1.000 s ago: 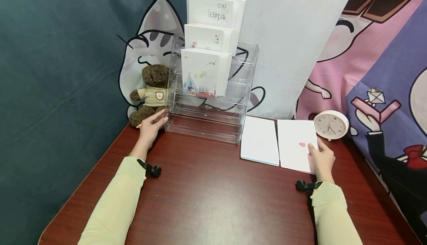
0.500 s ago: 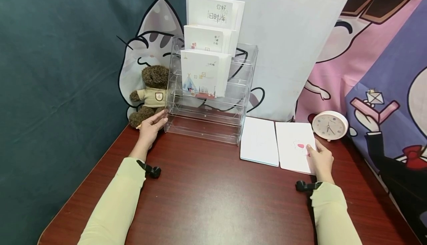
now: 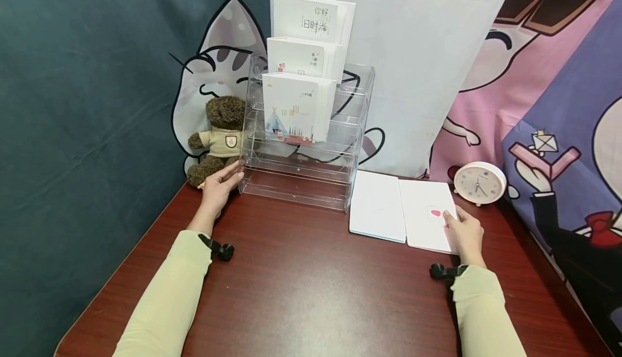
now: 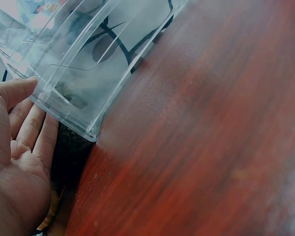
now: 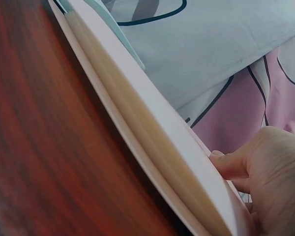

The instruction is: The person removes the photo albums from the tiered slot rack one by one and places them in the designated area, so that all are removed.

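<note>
Beside the clear acrylic rack (image 3: 296, 200), my left hand (image 3: 216, 190) touches its lower left side. The left wrist view shows my thumb against the rack's (image 4: 73, 110) edge and the other fingers stretched out beside it. My right hand (image 3: 467, 234) grips the right edge of a white notebook (image 3: 424, 226) with a small pink drawing on its cover, thumb on top. The right wrist view shows the thick notebook (image 5: 152, 128) edge-on, with its cream pages; the fingertips underneath are hidden. Another white notebook (image 3: 377, 208), blue along its lower edge, lies directly left of it.
Three white books stand on the rack's tiers, the lowest a tent-print book (image 3: 293, 98). A brown teddy bear (image 3: 224, 130) sits left of the rack. A round alarm clock (image 3: 480, 183) stands behind my right hand. Printed curtains (image 3: 403, 49) close off the back.
My right hand has slid the notebook slightly left, and the gap to the blue-edged notebook has narrowed. My left hand has stayed at the rack.
</note>
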Action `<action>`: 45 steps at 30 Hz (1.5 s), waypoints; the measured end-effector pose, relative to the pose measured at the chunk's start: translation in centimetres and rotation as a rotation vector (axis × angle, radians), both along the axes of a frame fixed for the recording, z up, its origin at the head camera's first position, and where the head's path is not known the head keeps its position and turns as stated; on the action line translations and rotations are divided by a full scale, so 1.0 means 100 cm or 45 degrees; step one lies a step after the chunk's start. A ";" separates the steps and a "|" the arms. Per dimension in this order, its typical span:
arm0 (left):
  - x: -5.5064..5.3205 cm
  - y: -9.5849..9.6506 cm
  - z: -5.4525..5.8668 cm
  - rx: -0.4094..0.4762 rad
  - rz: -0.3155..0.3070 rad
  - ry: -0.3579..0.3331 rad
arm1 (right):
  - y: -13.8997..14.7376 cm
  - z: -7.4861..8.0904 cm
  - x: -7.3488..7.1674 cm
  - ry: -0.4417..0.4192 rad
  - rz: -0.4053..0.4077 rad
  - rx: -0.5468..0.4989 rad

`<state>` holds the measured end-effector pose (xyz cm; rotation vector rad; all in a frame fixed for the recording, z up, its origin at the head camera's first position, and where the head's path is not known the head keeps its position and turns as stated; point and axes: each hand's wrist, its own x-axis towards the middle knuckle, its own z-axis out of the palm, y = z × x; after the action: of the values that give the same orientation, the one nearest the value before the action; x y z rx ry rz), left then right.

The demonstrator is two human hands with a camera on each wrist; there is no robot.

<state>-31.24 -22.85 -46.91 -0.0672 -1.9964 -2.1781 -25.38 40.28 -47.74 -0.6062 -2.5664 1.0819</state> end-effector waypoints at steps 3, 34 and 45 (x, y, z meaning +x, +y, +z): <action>0.005 0.001 0.006 0.018 -0.014 -0.013 | -0.001 0.000 0.000 -0.011 0.007 0.012; -0.002 0.001 0.001 0.000 0.008 0.041 | -0.008 0.005 0.003 -0.117 0.036 0.386; 0.000 0.001 0.000 0.027 0.010 0.038 | -0.009 0.001 0.002 -0.074 0.063 0.445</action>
<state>-31.24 -22.76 -46.93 -0.0882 -1.9540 -2.1801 -25.18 39.35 -47.62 -0.4916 -2.7417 0.6114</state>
